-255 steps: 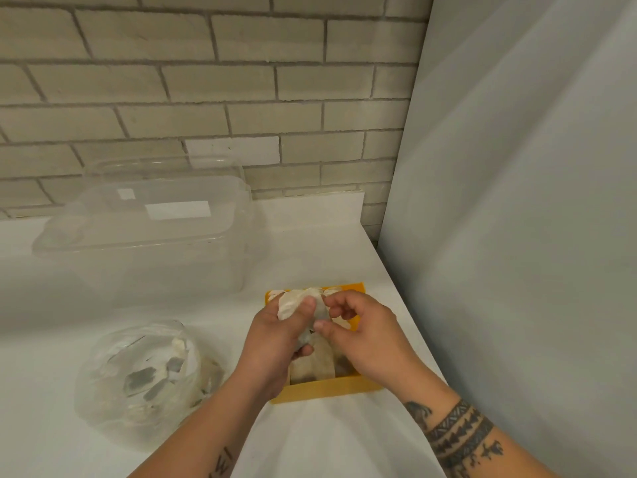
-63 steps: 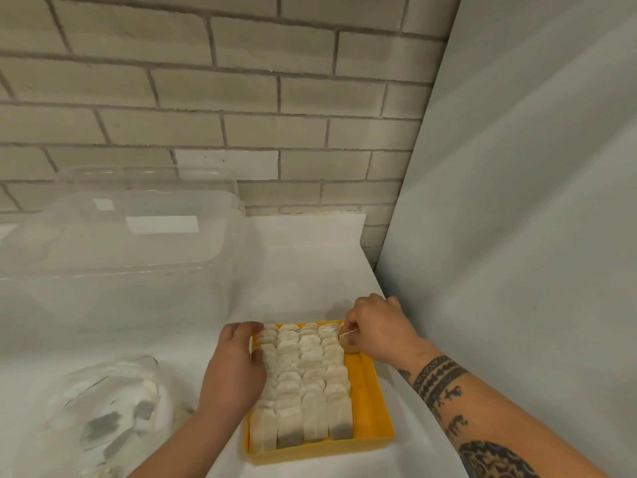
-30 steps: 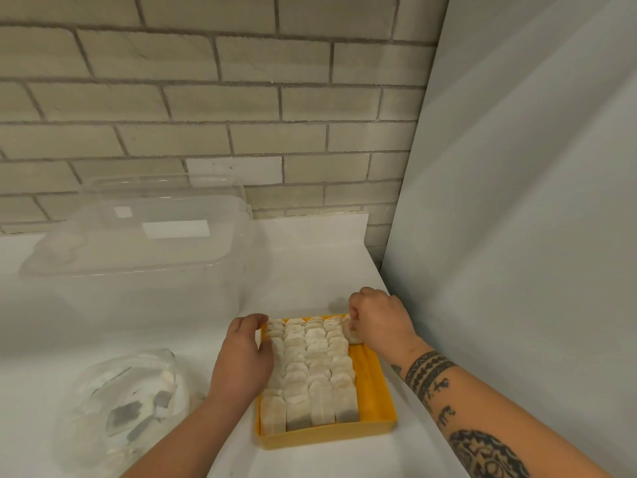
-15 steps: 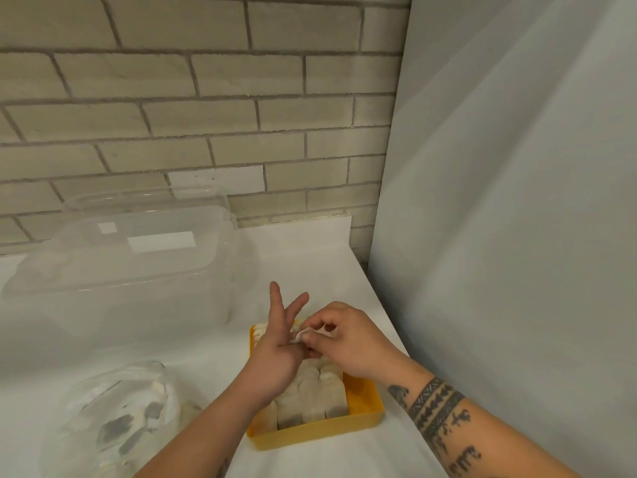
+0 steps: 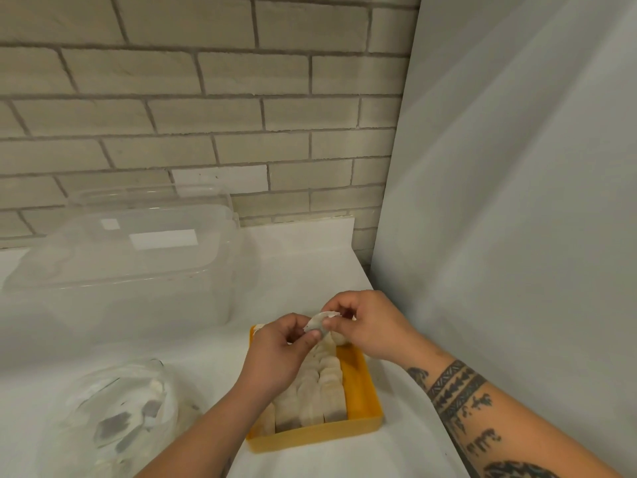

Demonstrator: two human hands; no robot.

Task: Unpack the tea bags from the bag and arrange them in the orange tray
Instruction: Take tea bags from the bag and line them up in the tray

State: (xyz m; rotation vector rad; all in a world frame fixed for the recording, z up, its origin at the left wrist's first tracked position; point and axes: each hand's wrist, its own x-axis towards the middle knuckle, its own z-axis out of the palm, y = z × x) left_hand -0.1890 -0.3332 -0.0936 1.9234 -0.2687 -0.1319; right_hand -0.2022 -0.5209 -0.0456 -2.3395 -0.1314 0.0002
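A single tea bag (image 5: 319,320) is pinched in the grip of both the left hand (image 5: 279,353) and the right hand (image 5: 368,326), just above the far end of the orange tray (image 5: 310,438), probably to be straightened before slotting in. Rows of tea bags (image 5: 320,384) are packed in the tray, with a bare strip left along its right wall. The plastic bag (image 5: 117,412), with more inside, is kept left of the tray on the tabletop (image 5: 206,357).

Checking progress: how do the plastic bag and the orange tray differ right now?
The plastic bag is clear and crumpled; the orange tray is opaque and stiff-walled. In the plastic bag the tea bags lie jumbled; in the orange tray they stand in neat rows. Both sit on the white counter.
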